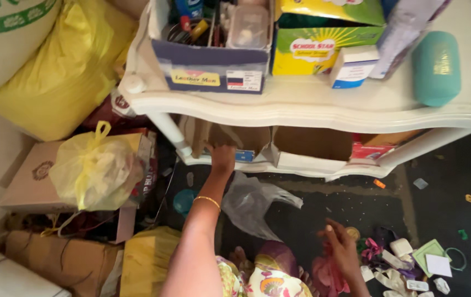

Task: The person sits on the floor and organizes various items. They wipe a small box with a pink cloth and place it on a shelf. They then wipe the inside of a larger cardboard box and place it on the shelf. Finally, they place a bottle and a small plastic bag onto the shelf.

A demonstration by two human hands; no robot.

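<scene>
My left hand (222, 157) reaches forward under the white table (301, 104), with its fingers on the edge of a cardboard box (230, 137) on the lower shelf; I cannot tell if it grips it. A gold bangle (208, 201) sits on that wrist. A crumpled clear plastic bag (252, 201) lies just right of the forearm. My right hand (341, 248) hovers low at the right, fingers loosely apart, over a pink cloth item (323, 275) and small scraps on the dark floor.
A yellow tied plastic bag (95, 168) rests on a cardboard box (32, 181) at left. Big yellow sack (65, 71) behind. On the tabletop stand a purple box (211, 69), a yellow-green box (323, 49) and a teal case (436, 66). Litter (411, 258) lies at the lower right.
</scene>
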